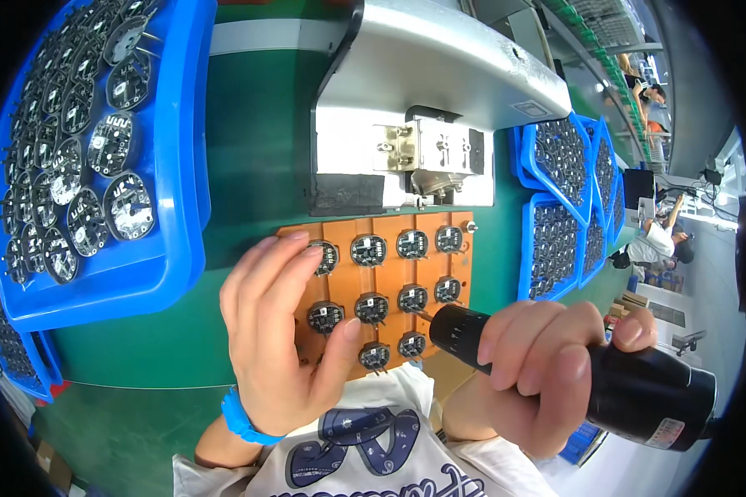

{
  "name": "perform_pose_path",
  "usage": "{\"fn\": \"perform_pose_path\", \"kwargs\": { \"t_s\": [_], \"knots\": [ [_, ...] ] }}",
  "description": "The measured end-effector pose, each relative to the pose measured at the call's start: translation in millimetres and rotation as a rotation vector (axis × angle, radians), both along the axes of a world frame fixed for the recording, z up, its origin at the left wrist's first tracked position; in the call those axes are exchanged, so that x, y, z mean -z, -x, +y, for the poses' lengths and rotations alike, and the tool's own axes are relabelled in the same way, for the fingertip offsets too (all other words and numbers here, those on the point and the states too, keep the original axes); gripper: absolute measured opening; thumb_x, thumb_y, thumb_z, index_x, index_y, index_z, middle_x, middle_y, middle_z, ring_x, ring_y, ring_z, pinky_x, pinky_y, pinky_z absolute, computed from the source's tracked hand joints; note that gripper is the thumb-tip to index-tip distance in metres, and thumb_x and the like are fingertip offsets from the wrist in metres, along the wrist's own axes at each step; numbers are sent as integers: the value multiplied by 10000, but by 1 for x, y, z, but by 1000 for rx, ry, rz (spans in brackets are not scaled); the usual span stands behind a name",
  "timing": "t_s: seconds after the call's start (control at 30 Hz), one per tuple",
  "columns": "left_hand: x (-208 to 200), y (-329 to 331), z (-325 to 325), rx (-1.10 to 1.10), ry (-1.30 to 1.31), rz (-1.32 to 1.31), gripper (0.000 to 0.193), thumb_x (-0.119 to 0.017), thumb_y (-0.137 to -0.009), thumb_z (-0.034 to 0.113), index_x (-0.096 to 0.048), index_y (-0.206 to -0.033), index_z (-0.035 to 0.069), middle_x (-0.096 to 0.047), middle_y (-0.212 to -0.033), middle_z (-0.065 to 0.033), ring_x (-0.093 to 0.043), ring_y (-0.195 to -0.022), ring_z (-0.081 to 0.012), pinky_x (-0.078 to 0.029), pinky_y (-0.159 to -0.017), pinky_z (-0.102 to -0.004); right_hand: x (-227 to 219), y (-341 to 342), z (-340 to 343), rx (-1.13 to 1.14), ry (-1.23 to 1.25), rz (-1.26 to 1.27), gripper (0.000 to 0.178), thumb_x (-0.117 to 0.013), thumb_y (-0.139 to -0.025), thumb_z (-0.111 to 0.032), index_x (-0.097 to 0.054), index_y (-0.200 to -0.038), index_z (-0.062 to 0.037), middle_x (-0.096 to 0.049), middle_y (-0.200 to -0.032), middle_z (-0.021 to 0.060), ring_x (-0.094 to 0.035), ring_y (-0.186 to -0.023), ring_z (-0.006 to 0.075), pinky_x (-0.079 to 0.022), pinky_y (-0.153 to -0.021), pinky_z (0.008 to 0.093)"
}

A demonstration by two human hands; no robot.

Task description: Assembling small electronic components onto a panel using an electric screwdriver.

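My right hand is wrapped round a black electric screwdriver. Its bit points left and meets the lower edge of a round circuit board in the middle row. Several such boards, with pins sticking out, sit in rows on an orange fixture plate. My left hand lies over the plate's left side with its fingers stretched and thumb apart. Its fingertips are at the upper left board, partly covering it, and the thumb is beside another board.
Behind the plate stands a metal machine with a silver cover. A large blue bin of round boards fills the left. More blue bins of boards are stacked at the right on the green tabletop. Other people are farther off.
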State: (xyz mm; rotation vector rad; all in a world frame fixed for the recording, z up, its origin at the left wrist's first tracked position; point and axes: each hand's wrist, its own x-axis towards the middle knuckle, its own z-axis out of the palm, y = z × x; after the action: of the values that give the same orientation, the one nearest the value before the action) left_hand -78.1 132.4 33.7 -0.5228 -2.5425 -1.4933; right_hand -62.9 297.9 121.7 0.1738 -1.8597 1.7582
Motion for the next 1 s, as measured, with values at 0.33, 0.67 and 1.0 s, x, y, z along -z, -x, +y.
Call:
{"fn": "perform_pose_path", "kwargs": {
  "t_s": [0.33, 0.67, 1.0],
  "knots": [
    [-1, 0, -1, 3, -10, -12, 566, -720, -781, 105, -536, -1295, -44, -541, -1331, -211, -488, -1224, -413, -364, -1055, -472, 7, -3, -12, 79, -26, 6, 257, -517, -942, -30, -309, -1080, -94, -436, -614, 60, -454, -446, 166, -427, -449, 358],
    [-5, 1, 3, -19, 28, -16, 586, -724, -769, 79, -520, -1305, -42, -538, -1314, -207, -487, -1205, -415, -370, -1029, -476, 8, -10, -9, 11, -35, -18, 222, -538, -933, -17, -357, -1042, -87, -463, -631, 47, -483, -471, 165, -430, -462, 343],
    [-7, 4, 6, -19, 37, -5, 577, -699, -801, 133, -505, -1315, -42, -543, -1294, -205, -494, -1178, -410, -369, -1017, -478, -58, 85, -7, -71, -81, 115, 227, -420, -969, -135, -430, -747, -91, -380, -665, 3, -384, -514, 117, -365, -540, 309]
  ]
}}
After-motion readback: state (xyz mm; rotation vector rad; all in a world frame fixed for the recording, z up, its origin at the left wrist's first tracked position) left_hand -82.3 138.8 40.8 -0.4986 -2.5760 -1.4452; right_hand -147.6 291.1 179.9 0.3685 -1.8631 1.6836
